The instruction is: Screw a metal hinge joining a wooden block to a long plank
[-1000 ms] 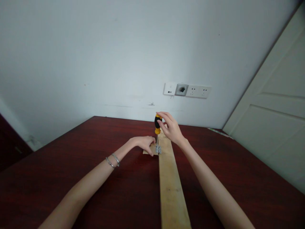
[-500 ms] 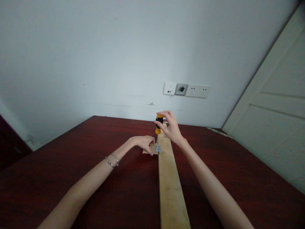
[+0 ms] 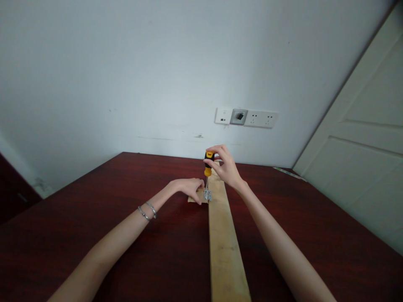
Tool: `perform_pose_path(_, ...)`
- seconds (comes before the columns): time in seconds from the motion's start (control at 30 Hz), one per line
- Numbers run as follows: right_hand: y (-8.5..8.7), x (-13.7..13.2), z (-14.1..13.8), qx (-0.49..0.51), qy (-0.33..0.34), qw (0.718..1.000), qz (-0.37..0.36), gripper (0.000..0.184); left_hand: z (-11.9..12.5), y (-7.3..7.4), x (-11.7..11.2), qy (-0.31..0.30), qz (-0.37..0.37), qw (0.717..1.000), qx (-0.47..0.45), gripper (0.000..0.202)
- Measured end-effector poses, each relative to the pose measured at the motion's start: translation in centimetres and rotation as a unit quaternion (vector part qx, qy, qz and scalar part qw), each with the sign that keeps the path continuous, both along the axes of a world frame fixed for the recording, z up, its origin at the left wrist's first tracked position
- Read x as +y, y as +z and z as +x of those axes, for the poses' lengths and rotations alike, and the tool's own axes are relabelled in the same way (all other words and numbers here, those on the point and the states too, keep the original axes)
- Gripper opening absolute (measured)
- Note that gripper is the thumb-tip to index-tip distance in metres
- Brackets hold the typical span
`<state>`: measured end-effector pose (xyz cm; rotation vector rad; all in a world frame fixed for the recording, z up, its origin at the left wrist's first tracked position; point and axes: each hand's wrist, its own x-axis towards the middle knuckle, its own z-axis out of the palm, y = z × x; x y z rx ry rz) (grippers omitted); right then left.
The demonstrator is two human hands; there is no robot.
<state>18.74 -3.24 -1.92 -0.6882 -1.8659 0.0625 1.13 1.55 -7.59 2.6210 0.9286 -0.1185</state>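
Observation:
My right hand (image 3: 224,164) grips a yellow and black screwdriver (image 3: 208,164) by its handle, held nearly upright. Its shaft points down to a small metal hinge (image 3: 208,195), where the tip is too small to make out. That hinge spans a long wooden board (image 3: 225,235) and a small wooden piece (image 3: 204,197) on its left side. Thumb and fingers of my left hand (image 3: 191,187) are closed on the small wooden piece, beside the hinge. Two silver bracelets circle my left wrist.
Everything lies on a dark red tabletop (image 3: 157,251). Behind it rises a white wall (image 3: 126,84) with a row of sockets (image 3: 245,117). A pale panelled door (image 3: 365,134) stands at the right. Near the back right edge lies a thin strip (image 3: 289,173).
The view has shifted very slightly. The screwdriver handle shows a slightly different side, as if turned a little. Both hands keep their holds.

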Motion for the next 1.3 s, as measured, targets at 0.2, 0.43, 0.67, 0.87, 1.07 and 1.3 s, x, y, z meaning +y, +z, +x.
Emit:
perform_pose_path(0.2,0.4,-0.4,0.3,-0.015,0.024,0.999,-0.02,0.03,0.0,-0.1,0.1,-0.005,0.003,1.0,0.0,0.072)
perform_pose_path(0.43,0.4,-0.1,0.3,0.003,-0.026,1.0,-0.007,0.027,0.0,-0.1,0.1,-0.008,0.007,1.0,-0.001,0.072)
perform_pose_path(0.67,0.9,-0.4,0.8,-0.008,0.011,0.999,-0.038,0.026,0.0,-0.5,0.4,-0.011,0.006,1.0,-0.01,0.073)
perform_pose_path(0.87,0.8,0.0,0.9,0.009,0.002,1.0,-0.023,0.018,0.0,-0.3,0.3,-0.01,0.008,1.0,-0.004,0.072)
perform_pose_path(1.07,1.3,-0.7,1.2,-0.01,0.024,0.999,-0.039,0.023,-0.1,-0.3,0.3,-0.016,0.013,1.0,-0.008,0.07)
perform_pose_path(1.3,1.2,-0.4,1.1,0.001,0.007,0.999,-0.033,0.02,-0.1,-0.2,0.3,-0.014,0.01,1.0,-0.012,0.069)
